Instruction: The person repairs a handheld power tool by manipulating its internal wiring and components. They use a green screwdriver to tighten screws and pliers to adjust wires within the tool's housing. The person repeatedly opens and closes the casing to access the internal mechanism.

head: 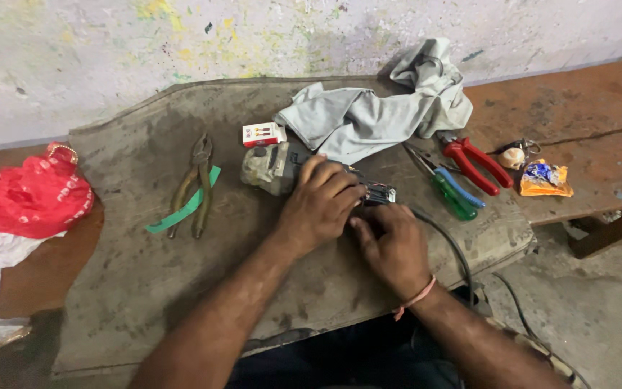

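A dirty grey power tool [271, 167], like an angle grinder, lies on a worn dark mat [152, 252]. My left hand [319, 204] wraps over the tool's body and holds it down. My right hand [391, 245] sits at the tool's rear end [377, 193], fingertips pinched at the exposed parts there, where a black cable [449, 243] leaves the tool. Whether the right fingers hold a small part is hidden. A pink band circles my right wrist.
Rusty pliers [197, 186] lie on a green strip [181, 209] at left. A small red-and-white box [263, 134], grey cloth [376, 108], red-handled pliers [475, 164], green-and-blue pliers [449, 189], keys [516, 155], an orange packet [545, 180] and red fabric [26, 198] surround the mat.
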